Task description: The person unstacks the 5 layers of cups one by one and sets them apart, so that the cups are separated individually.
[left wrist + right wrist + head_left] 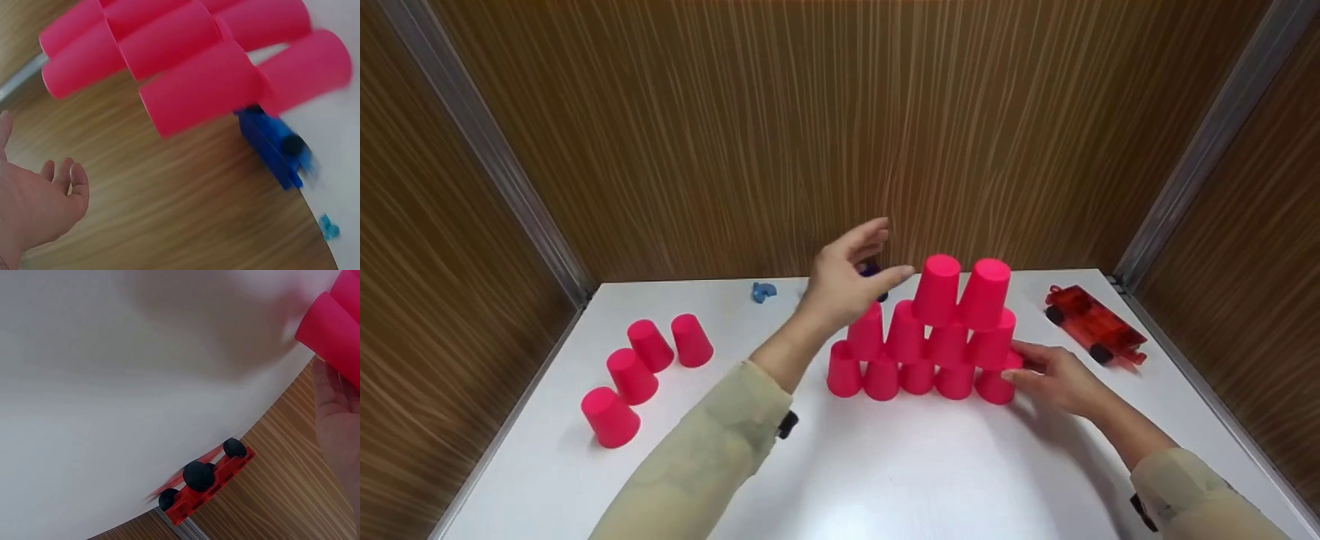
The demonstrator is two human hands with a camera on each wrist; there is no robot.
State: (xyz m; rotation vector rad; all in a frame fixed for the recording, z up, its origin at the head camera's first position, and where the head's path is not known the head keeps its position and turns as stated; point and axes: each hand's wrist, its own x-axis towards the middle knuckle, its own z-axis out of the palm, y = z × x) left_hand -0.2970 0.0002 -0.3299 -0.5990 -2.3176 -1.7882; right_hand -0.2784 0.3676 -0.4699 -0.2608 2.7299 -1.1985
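Pink cups, all upside down, form a stacked wall (905,337) with several in the bottom row, several in the second and two on top at the right. My left hand (844,281) is raised over the left part of the second row, thumb and fingers spread, beside the left top cup (937,291). Nothing lies in its palm in the left wrist view. Low at the right end, my right hand (1061,379) holds the end cup (994,386) of the bottom row, thumb in front and fingers behind. The right wrist view shows its fingertips (322,377) against a cup.
Several more pink cups (634,377) stand upside down at the left of the white table (885,480). A red toy car (1095,324) is at the right. Behind the wall sits a blue toy vehicle (270,146), with a small light-blue piece (763,292) near the back edge.
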